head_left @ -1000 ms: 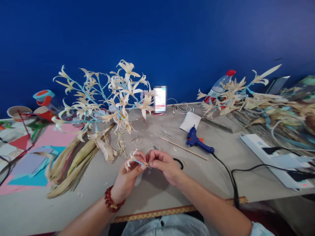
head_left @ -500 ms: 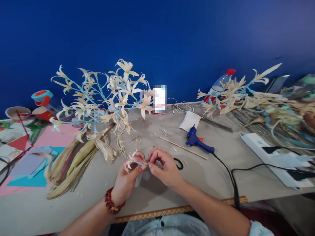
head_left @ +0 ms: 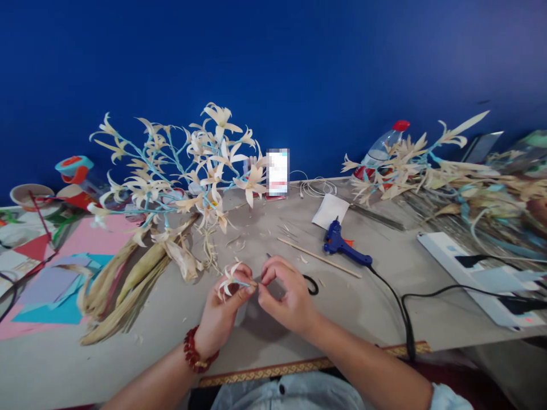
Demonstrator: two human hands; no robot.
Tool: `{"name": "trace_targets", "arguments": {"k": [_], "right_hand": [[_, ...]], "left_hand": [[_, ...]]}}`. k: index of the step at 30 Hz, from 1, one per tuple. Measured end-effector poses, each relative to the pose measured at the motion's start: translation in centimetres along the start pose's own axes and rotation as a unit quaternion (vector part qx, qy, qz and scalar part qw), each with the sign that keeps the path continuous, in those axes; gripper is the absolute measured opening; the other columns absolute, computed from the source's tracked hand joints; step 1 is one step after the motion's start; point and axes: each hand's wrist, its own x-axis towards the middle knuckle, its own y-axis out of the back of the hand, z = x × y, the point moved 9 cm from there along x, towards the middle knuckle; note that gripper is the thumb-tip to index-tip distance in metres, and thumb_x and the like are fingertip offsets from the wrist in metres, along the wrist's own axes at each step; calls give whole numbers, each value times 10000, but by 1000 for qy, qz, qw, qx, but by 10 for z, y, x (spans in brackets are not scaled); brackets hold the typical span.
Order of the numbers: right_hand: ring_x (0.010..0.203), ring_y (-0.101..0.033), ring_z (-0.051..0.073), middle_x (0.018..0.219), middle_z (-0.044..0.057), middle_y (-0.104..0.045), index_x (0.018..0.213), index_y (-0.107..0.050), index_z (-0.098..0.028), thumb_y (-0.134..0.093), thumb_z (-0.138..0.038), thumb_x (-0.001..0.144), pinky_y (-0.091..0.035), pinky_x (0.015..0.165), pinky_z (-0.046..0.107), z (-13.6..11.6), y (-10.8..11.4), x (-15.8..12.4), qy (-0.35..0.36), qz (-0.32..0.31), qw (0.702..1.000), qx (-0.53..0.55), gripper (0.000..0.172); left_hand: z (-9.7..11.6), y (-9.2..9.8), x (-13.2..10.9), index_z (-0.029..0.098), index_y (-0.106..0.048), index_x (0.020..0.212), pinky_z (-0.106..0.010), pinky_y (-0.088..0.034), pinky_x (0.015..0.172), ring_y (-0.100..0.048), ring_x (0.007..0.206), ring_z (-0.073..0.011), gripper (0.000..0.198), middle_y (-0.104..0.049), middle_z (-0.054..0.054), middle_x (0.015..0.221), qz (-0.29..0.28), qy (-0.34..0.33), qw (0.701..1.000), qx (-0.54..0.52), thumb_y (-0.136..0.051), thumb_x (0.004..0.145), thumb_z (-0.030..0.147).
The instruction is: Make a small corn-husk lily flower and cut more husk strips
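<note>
Head view is showing the left hand (head_left: 222, 310) pinching a small husk flower (head_left: 228, 280) — the right hand (head_left: 285, 296) is gripping its blue stem (head_left: 244, 283) beside it.

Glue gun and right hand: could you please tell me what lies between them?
In the head view, a thin wooden stick lies between the glue gun and the right hand, plus a black loop.

Craft workshop, by the look of the table (head_left: 367, 307) against a blue wall (head_left: 325, 57): husk-flower branches (head_left: 252, 183) far left, coloured paper sheets (head_left: 51, 285) left, dried husks (head_left: 123, 285) beside, blue glue gun (head_left: 337, 244) in the middle.
</note>
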Motion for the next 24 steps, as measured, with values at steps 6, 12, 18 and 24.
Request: {"name": "trace_targets", "arguments": {"k": [6, 12, 18, 24], "right_hand": [[687, -507, 150, 740, 3, -535, 663, -494, -201, -618, -201, 737, -397, 637, 273, 34, -19, -1, -131, -67, 965, 218, 144], [686, -471, 142, 744, 2, -533, 649, -508, -191, -697, -282, 711, -361, 627, 258, 44, -27, -5, -204, -75, 926, 309, 219], [669, -460, 142, 676, -21, -523, 618, -518, -191, -730, -287, 652, -341, 647, 256, 55, -38, -12, -297, -91, 876, 369, 234], [659, -471, 133, 667, -30, -542, 618, -564, -178, -732, -245, 650, -331, 665, 253, 61, -42, -14, -322, -100, 853, 399, 184]], "left_hand": [[3, -3, -1, 177, -649, 713, -251, -386, 724, -495, 815, -151, 66, -529, -19, 880, -8, -1, 1000, -14, -697, 742, 143], [1, -4, 0, 174, -673, 709, -257, -387, 724, -501, 812, -155, 54, -540, -22, 878, -10, 7, 999, -32, -713, 728, 143], [-2, -8, 2, 180, -675, 715, -265, -384, 747, -492, 826, -156, 49, -522, -17, 862, -27, 19, 997, -68, -705, 738, 149], [-6, -9, 5, 176, -670, 707, -278, -383, 759, -489, 812, -155, 55, -519, -16, 828, -38, 28, 994, -99, -721, 729, 173]]}}
